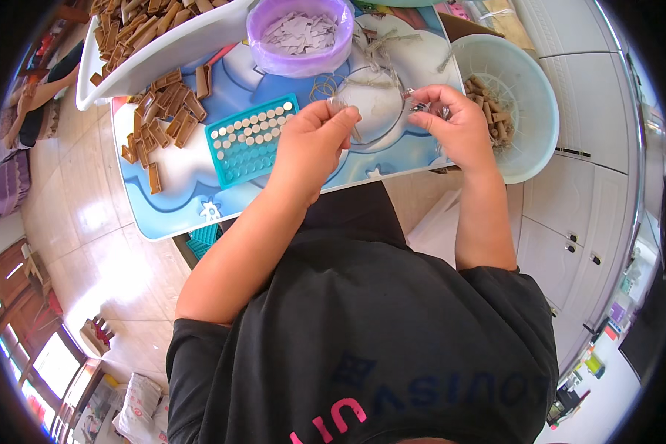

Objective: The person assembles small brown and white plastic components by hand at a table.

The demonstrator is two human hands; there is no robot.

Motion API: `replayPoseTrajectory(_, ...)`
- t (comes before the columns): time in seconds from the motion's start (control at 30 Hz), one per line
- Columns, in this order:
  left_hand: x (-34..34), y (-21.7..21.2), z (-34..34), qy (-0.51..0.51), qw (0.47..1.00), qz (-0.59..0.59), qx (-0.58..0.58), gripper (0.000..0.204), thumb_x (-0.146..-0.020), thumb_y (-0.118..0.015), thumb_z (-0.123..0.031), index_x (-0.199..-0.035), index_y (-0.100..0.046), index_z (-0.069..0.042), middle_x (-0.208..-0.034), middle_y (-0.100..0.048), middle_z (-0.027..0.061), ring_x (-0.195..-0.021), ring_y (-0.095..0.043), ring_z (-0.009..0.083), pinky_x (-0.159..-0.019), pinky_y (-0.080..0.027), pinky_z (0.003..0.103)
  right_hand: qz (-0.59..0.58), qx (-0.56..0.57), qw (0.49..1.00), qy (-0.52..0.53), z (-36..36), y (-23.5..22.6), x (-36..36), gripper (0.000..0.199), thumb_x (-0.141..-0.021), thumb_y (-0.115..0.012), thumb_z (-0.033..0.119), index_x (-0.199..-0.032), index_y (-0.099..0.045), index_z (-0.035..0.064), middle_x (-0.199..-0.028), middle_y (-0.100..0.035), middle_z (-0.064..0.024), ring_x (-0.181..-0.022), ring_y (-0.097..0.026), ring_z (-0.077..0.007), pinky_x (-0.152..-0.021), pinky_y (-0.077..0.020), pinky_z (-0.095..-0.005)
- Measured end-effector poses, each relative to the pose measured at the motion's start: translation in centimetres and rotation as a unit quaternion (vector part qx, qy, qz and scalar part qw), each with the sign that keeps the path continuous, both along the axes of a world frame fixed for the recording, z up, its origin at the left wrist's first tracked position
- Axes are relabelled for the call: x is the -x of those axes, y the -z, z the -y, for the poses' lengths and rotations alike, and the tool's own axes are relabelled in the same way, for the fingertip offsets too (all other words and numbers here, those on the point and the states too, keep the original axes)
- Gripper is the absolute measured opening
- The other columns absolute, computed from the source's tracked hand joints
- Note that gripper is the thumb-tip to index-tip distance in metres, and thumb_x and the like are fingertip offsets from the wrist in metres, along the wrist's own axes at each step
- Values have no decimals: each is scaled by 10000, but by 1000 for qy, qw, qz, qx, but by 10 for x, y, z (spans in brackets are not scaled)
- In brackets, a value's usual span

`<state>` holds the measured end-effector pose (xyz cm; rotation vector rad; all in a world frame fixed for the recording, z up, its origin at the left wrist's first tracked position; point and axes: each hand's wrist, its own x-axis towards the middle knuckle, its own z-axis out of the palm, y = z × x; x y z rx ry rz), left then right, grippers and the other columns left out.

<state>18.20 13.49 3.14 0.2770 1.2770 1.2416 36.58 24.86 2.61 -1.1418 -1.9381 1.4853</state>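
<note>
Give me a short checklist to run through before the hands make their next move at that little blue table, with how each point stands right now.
1. Left hand pinching a small thin piece at its fingertips: ok.
2. Right hand gripping a small metal part: ok, though what the part is cannot be told.
3. Teal plastic grid tray within reach, some cells holding round silver discs: ok.
4. Purple round tub holding grey flat pieces: ok.
5. Pale green round basin beside the right hand, brown pieces inside: ok.
6. Two held pieces lined up: cannot tell.
</note>
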Motion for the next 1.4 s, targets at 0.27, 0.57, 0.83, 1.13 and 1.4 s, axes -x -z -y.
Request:
replayPoseTrajectory(0.27, -7, 16, 12, 44, 976, -209, -40, 149, -865, -615, -177, -853, -583, -31, -662, -545, -22, -584, -472, 30, -545, -355, 181, 0, -5, 999, -48, -16, 14, -8, 280, -741, -663, 11, -1016, -617, 40, -963, -593, -21, -806, -530, -91, -736, -455, -240)
replayPoseTrajectory(0.57, -8, 11, 18, 35, 980, -191, -47, 145, -871, -604, -172, -854, -583, -30, -654, -561, -16, -585, -480, 33, -541, -354, 180, -3, -147, 987, -72, 13, 0, -5, 238, -795, -612, 13, -1033, -612, 28, -1121, -566, -64, -1031, -523, -139, -842, -435, -276)
replayPoseTrajectory(0.83, -3, -2, 37, 32, 993, -112, -35, 130, -867, -607, -177, -864, -596, -47, -630, -549, -17, -450, -359, 17, -412, -262, 175, -73, 25, 996, -54, 39, 1, 2, 222, -788, -666, 53, -1004, -625, 23, -909, -626, -22, -818, -565, -91, -730, -456, -233)
replayPoseTrajectory(1.13, 5, 8, 95, 219, 957, -169, -83, 211, -830, -658, -127, -998, -608, -10, -791, -560, -5, -642, -476, 48, -582, -411, 196, -96, 60, 981, -158, 63, -20, 44, 176, -768, -680, 19, -929, -609, 6, -820, -602, 9, -766, -538, -56, -693, -452, -210)
replayPoseTrajectory(1.4, 46, -14, 122, 84, 922, -331, -184, 317, -810, -676, -116, -1107, -606, -28, -996, -591, 46, -750, -524, 65, -647, -423, 194, -55, -14, 949, -309, 83, -36, 77, 291, -721, -691, 17, -997, -599, 28, -792, -576, -12, -698, -514, -78, -635, -420, -227)
